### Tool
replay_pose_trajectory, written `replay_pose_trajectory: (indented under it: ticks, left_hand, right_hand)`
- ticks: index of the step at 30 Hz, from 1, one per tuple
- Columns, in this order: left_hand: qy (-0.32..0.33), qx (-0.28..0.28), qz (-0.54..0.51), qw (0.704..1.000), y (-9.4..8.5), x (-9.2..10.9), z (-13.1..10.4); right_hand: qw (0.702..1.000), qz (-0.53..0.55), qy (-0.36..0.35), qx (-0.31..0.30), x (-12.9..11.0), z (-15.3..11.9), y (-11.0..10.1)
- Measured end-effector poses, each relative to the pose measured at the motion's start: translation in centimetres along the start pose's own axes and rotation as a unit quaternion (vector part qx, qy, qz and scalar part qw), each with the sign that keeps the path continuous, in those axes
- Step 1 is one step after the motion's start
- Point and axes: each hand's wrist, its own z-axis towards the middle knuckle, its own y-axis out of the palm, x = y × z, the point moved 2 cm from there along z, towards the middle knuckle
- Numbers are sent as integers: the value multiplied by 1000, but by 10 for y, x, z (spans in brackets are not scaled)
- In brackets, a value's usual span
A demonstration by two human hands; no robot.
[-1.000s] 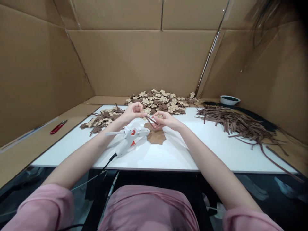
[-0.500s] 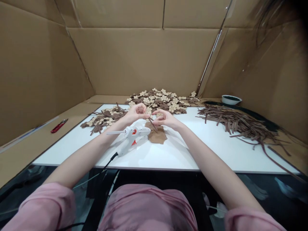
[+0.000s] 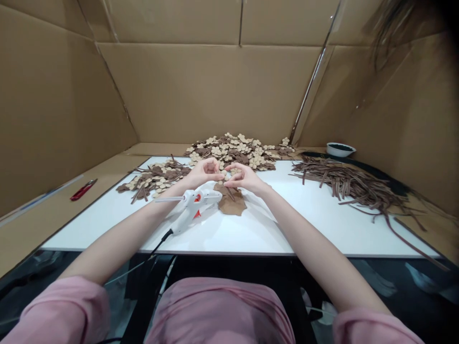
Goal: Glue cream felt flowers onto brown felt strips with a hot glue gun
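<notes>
Between my two hands is a small flower cutout [image 3: 224, 176], its pale face showing, with a narrow brown strip [image 3: 230, 193] hanging below it. My left hand [image 3: 206, 173] pinches the flower's left side between thumb and fingers. On the other side, my right hand [image 3: 245, 178] has its thumb and fingertips closed at the flower's right edge. Beneath them a ragged brown leather-like piece [image 3: 232, 205] lies on the white board [image 3: 229, 239]. A white glue gun [image 3: 190, 208] with orange-red parts rests on its side just below my left hand.
A heap of beige and brown flower cutouts [image 3: 233, 150] lies at the back. Stemmed flowers [image 3: 152, 180] are piled at left, loose brown strips [image 3: 344, 184] at right. A white bowl of dark material [image 3: 340, 149] and a red utility knife [image 3: 83, 189] sit on the cardboard. The gun's black cord [image 3: 158, 246] crosses the front edge.
The flower has turned so its pale face shows between my fingertips. The strip now hangs lower and shows less. The whole view has shifted slightly.
</notes>
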Motion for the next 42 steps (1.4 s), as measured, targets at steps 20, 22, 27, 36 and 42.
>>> replay_pose_trajectory:
  ticks: [20, 22, 27, 36, 42]
  left_hand:
    - [4, -16, 4, 1000, 0, -1, 0]
    - [5, -17, 3, 1000, 0, -1, 1]
    - [6, -15, 2, 1000, 1, -1, 1]
    - [7, -20, 12, 1000, 1, -3, 0]
    - [8, -26, 9, 1000, 0, -3, 1]
  right_hand:
    - [1000, -7, 12, -7, 3, 2, 4]
    - [1000, -9, 14, 2, 4, 2, 4]
    - [1000, -13, 19, -4, 6, 3, 3]
    - [999, -23, 24, -21, 4, 2, 3]
    - [999, -24, 26, -9, 4, 2, 3]
